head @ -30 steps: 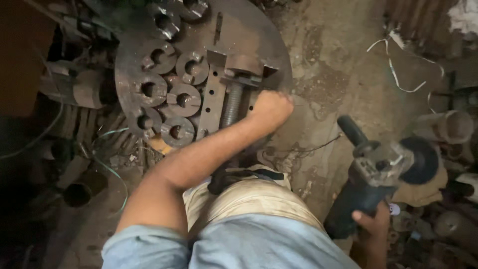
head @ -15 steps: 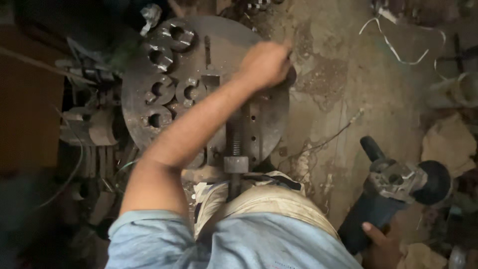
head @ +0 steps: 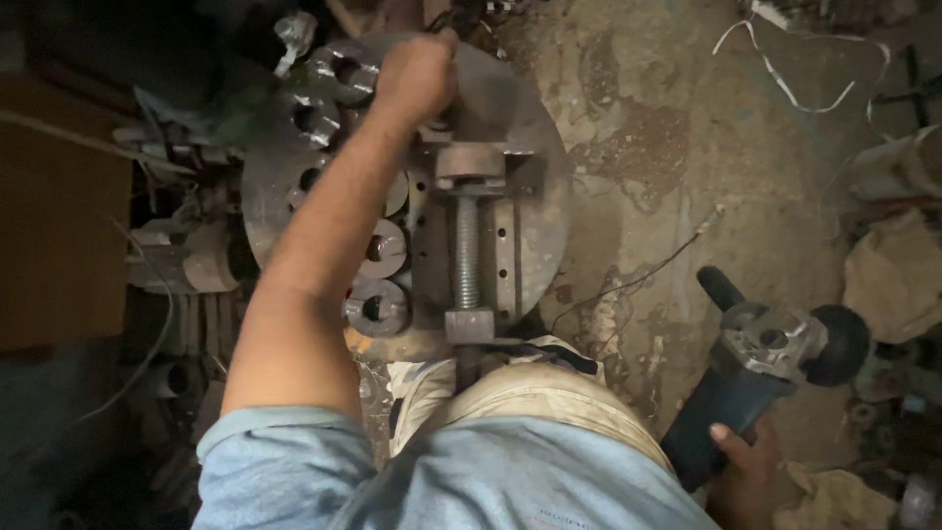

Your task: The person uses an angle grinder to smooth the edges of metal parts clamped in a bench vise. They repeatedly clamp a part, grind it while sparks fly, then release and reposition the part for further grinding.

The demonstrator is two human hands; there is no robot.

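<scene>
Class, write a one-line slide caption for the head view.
Left hand reaches across a round steel plate with a screw clamp; right hand holds an angle grinder.

A stained concrete floor carries a round steel plate under the left hand. Rings and a screw clamp lie on the plate, just below that grip. Rags lie above the right hand.

On the round grey steel plate I saw a threaded steel screw clamp at centre, thick steel rings left of it, and a dark angle grinder well right of the plate.
</scene>
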